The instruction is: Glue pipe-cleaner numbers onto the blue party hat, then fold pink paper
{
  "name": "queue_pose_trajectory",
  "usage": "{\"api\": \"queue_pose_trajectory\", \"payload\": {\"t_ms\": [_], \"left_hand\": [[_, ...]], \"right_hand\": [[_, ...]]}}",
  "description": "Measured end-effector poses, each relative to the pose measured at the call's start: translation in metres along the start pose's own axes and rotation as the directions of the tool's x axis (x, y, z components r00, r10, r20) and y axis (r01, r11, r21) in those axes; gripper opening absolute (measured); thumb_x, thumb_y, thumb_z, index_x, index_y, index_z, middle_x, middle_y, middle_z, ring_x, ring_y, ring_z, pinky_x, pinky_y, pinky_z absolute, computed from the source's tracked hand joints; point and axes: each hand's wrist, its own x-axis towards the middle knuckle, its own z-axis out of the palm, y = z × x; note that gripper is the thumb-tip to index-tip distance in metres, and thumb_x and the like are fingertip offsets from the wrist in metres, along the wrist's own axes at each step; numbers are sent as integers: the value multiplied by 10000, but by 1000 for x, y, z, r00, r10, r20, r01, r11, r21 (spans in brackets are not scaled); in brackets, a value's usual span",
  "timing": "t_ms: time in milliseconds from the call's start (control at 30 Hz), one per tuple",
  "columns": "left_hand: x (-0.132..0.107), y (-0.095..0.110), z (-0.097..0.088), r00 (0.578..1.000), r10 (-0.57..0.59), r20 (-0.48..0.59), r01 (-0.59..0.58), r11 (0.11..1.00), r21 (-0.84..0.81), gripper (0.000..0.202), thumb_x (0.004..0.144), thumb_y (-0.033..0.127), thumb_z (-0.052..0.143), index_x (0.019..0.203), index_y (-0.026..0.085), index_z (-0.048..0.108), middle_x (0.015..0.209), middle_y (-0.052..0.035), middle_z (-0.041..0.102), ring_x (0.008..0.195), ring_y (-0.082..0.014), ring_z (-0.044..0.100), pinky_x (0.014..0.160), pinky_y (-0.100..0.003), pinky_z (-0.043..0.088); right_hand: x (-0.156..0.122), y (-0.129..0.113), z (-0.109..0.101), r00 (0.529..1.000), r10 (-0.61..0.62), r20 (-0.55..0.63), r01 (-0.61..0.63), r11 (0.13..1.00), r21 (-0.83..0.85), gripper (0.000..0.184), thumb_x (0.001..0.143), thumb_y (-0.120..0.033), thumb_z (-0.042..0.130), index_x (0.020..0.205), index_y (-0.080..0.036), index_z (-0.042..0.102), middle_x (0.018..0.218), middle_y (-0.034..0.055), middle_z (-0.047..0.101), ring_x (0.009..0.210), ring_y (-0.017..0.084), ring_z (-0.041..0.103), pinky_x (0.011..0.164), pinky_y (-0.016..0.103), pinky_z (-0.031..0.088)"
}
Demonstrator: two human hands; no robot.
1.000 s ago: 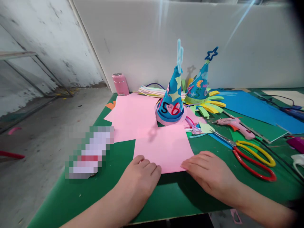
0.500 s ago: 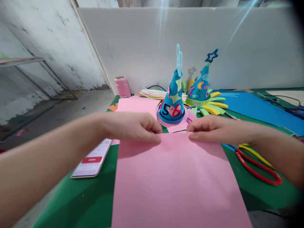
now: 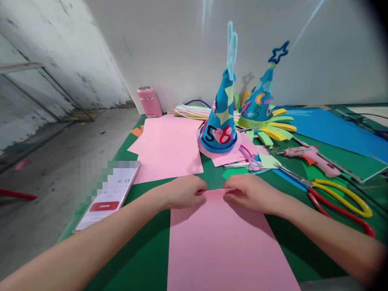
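A pink sheet of paper (image 3: pixel 224 242) stretches towards me over the green table, its near end cut off by the frame. My left hand (image 3: pixel 185 192) pinches its far edge left of the middle. On the same edge, a short way to the right, my right hand (image 3: pixel 253 194) pinches the paper between thumb and curled fingers. Just beyond the hands stands a blue cone party hat (image 3: pixel 221 117) with star shapes, a 5, a 6 and a light blue fuzzy topper. Behind it is a second blue cone hat (image 3: pixel 257 101) with a dark blue star on top and a green-yellow fringe.
Red-and-yellow-handled scissors (image 3: pixel 312 188) and a pink glue gun (image 3: pixel 315 157) lie at right. More pink paper (image 3: pixel 169 145) lies far left, near a phone (image 3: pixel 106 202) and a pink bottle (image 3: pixel 150 103). Blue sheets (image 3: pixel 333 131) cover the back right. A white panel (image 3: pixel 182 52) stands behind.
Both hands and the pink sheet's far edge have come lower and nearer to me. The view has tilted, and the glue gun and scissors show more fully.
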Motion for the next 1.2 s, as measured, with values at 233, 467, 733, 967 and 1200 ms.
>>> {"api": "queue_pose_trajectory", "payload": {"t_ms": [233, 467, 733, 967, 1200], "left_hand": [[-7, 1, 9, 998, 9, -65, -5, 998, 61, 186, 743, 194, 384, 563, 180, 341, 580, 22, 450, 548, -105, 411, 497, -221, 269], [-15, 9, 14, 996, 81, -25, -78, 992, 99, 193, 752, 161, 409, 568, 175, 352, 574, 38, 453, 535, -89, 387, 501, -211, 265], [-15, 9, 4, 989, 115, 98, -114, 993, -8, 224, 767, 211, 427, 564, 179, 338, 539, 51, 395, 480, -78, 345, 438, -212, 230], [-12, 17, 10, 998, 34, 45, -40, 992, 118, 207, 768, 193, 417, 565, 177, 375, 565, 33, 468, 503, -93, 389, 459, -216, 251], [-13, 14, 15, 998, 67, 2, -66, 980, 188, 190, 778, 183, 425, 588, 177, 425, 602, 23, 510, 558, -112, 453, 519, -215, 311]], "right_hand": [[-5, -1, 5, 999, -39, -15, 38, 997, -63, 161, 852, -260, 443, 793, -186, 573, 724, 15, 576, 720, 145, 526, 602, 234, 329], [-17, -16, 1, 997, -15, 82, 21, 996, -81, 149, 862, -250, 430, 802, -203, 559, 748, -4, 583, 719, 140, 533, 586, 240, 307], [-20, -16, -18, 977, 63, 204, -71, 997, 32, 219, 846, -320, 437, 669, -203, 494, 587, -49, 523, 529, 88, 433, 456, 199, 233], [-20, -15, -1, 994, 61, 96, -61, 998, -1, 125, 823, -319, 475, 823, -213, 543, 787, -9, 593, 713, 134, 521, 561, 220, 314], [-23, -10, 9, 997, -15, 72, 22, 996, -92, 144, 827, -346, 484, 833, -215, 543, 797, -9, 579, 755, 148, 524, 614, 250, 331]]}}
